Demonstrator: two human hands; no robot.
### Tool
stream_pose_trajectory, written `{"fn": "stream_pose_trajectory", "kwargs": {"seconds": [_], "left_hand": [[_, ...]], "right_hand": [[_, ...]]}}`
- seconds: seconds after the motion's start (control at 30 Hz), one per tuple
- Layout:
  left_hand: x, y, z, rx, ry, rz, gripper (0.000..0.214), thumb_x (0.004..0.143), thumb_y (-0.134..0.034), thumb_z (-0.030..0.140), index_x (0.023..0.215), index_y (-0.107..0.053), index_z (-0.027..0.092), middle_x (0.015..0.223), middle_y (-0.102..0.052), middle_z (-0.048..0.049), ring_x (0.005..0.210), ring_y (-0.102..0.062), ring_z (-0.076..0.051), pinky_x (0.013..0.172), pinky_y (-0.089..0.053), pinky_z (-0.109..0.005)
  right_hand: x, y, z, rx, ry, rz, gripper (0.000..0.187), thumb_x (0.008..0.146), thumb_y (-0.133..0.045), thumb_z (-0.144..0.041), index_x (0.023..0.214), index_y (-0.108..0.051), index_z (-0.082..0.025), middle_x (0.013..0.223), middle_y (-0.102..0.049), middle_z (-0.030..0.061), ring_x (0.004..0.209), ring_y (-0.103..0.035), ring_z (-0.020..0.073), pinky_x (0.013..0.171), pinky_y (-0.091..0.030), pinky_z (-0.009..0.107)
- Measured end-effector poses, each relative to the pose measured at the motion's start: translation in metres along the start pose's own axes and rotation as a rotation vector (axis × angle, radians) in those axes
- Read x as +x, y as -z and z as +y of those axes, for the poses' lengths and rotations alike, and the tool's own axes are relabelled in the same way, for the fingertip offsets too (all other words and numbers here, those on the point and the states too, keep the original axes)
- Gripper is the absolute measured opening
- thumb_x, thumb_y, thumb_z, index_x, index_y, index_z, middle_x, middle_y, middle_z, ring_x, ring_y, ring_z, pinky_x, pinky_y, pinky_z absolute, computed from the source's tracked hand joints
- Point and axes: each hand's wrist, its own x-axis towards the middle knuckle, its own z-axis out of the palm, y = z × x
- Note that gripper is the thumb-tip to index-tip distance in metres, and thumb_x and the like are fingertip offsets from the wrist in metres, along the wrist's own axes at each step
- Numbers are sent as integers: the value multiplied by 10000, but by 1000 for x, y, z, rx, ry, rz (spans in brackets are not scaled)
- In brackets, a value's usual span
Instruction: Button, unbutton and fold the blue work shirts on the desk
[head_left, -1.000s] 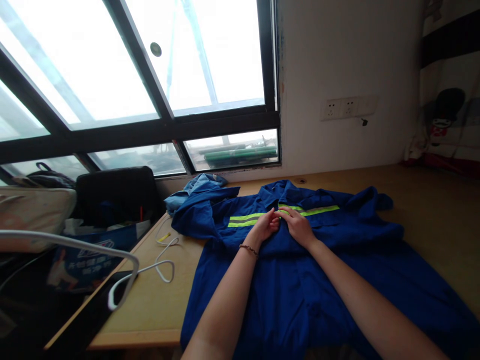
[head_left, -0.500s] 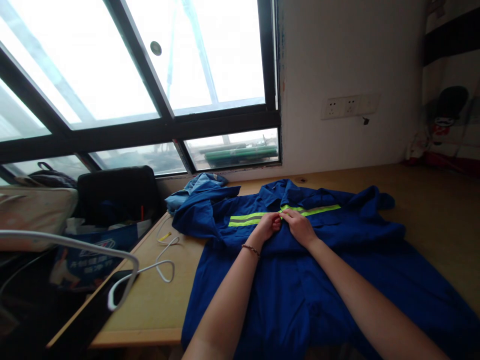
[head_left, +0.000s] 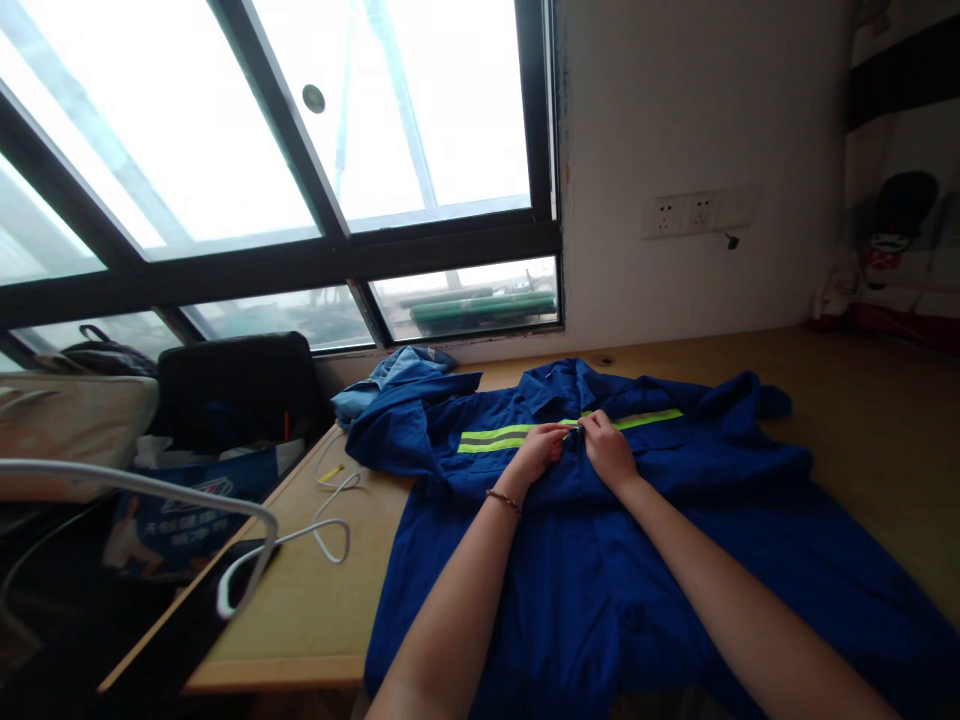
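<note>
A blue work jacket (head_left: 555, 570) lies spread on the wooden table, its collar toward the window. A yellow-green and grey reflective stripe (head_left: 491, 439) crosses its chest. At the front opening, level with the stripe, my left hand (head_left: 538, 450) is closed in a pinch on the jacket's front edge. Just to its right, my right hand (head_left: 609, 450) also pinches the front edge, with a small gap between the fingertips of both hands. Something small and pale shows at the fingertips, too small to make out. Both forearms lie over the lower jacket.
Light blue cloth (head_left: 409, 370) is bunched by the jacket's left sleeve. A white cable (head_left: 330, 530) loops over the left side of the table (head_left: 300, 620). A black chair back (head_left: 240, 385) and bags stand left, below the window. Wall sockets (head_left: 701, 210) are at the back right.
My right hand has shifted slightly right and its fingers have drawn up, so a small gap has opened between the hands. My left hand has barely moved.
</note>
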Motion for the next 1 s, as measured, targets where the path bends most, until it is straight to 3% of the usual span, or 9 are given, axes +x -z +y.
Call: {"fn": "stream_pose_trajectory", "kwargs": {"seconds": [0.13,0.2,0.27,0.33,0.4,0.53,0.63,0.8,1.0], "left_hand": [[-6,-14,-1,669,-199,103,385,611,-655,189,987,-591,138,636,-556,-12,574,-498,-127,557,-362,-233],[-11,-23,-2,987,-293,183,321,619,-640,175,938,-608,154,707,-599,-53,691,-549,-191,637,-384,-276],[-15,-29,-1,1114,-308,303,174,688,-565,186,853,-614,161,724,-611,-84,734,-569,-226,660,-391,-306],[-17,-30,2,1059,-310,455,117,739,-497,196,797,-594,164,701,-609,-91,723,-582,-224,657,-402,-308],[-15,-25,8,806,-305,578,129,775,-450,217,834,-552,166,632,-591,-64,630,-589,-193,610,-417,-288],[-7,-11,22,73,-263,651,206,822,-362,237,1014,-389,166,618,-562,-13,491,-589,-155,495,-433,-254],[-6,-8,27,-133,-361,675,181,830,-368,226,1007,-344,198,758,-566,-32,640,-632,-160,569,-464,-260],[-14,-17,19,330,-440,693,95,839,-391,225,924,-421,193,950,-548,-109,942,-550,-196,820,-399,-314],[-16,-25,6,812,-422,427,198,815,-453,219,993,-533,187,1179,-501,-109,1190,-324,-259,990,-148,-470]], "right_hand": [[6,6,9,148,-78,162,252,797,-389,-112,899,-611,-175,911,-502,70,739,-529,149,667,-426,253],[10,14,12,176,-105,272,242,780,-412,-135,863,-635,-176,891,-493,74,751,-519,159,684,-430,269],[13,24,13,171,-142,357,232,770,-436,-171,843,-656,-187,852,-505,71,735,-514,166,677,-426,281],[15,32,13,204,-173,394,235,771,-442,-203,850,-663,-199,783,-539,54,701,-521,165,669,-418,284],[17,38,14,310,-230,398,248,780,-429,-234,879,-653,-194,668,-561,27,620,-532,155,639,-415,277],[22,39,21,541,-477,439,271,775,-404,-261,937,-584,-139,544,-565,7,507,-531,157,548,-415,267],[25,39,26,521,-537,525,231,757,-408,-239,915,-545,-139,666,-612,49,626,-569,182,608,-431,285],[22,32,23,453,-282,392,275,828,-351,-263,1048,-478,-158,879,-615,111,795,-589,210,721,-441,324],[15,9,27,323,-13,60,617,787,-395,-146,1353,-151,-165,1227,-469,150,1134,-448,224,911,-382,399]]}}
